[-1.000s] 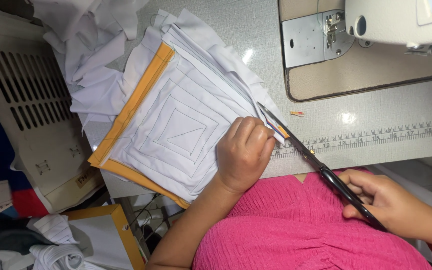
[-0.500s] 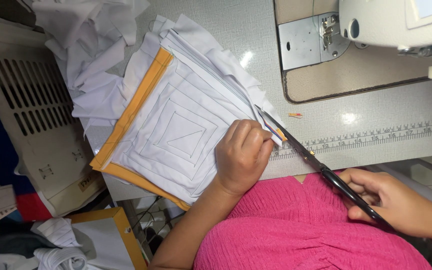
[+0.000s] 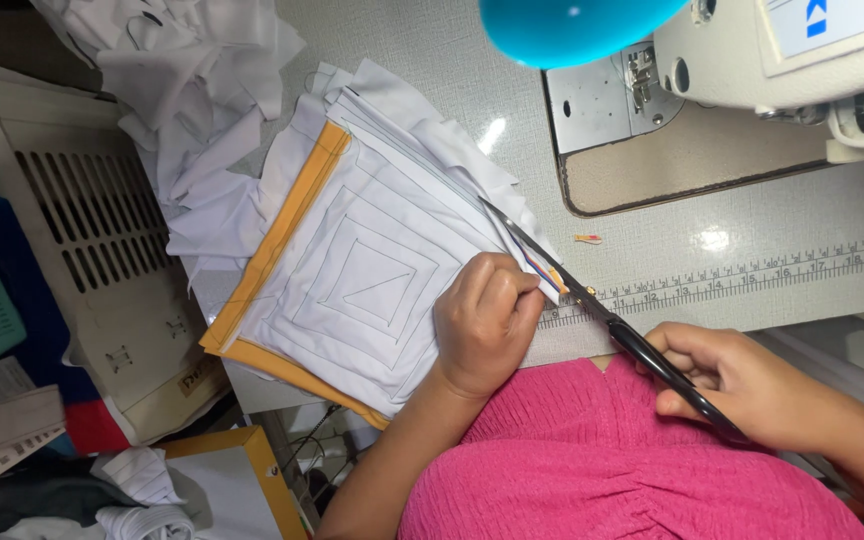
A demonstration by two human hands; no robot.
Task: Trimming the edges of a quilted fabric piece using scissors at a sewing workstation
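Note:
A stack of white quilted fabric squares [image 3: 352, 280] with yellow-orange edging lies on the pale sewing table [image 3: 812, 240]. My left hand [image 3: 482, 322] presses down on the stack's near right corner, fingers curled over its edge. My right hand [image 3: 742, 385] grips the black handles of long scissors [image 3: 592, 300]. Their blades lie along the right edge of the stack, just past my left fingers.
A white sewing machine [image 3: 792, 50] and its metal plate [image 3: 602, 110] stand at the back right, with a turquoise lamp shade [image 3: 572, 25] above. Loose white fabric scraps [image 3: 192, 90] pile at the back left. A ruler strip [image 3: 752, 280] runs along the table's front edge. A white slatted crate [image 3: 92, 230] sits left.
The view has shifted and the lamp shade has come into view. The scissors have advanced a little along the stack's right edge. My left hand stays pressed on the corner.

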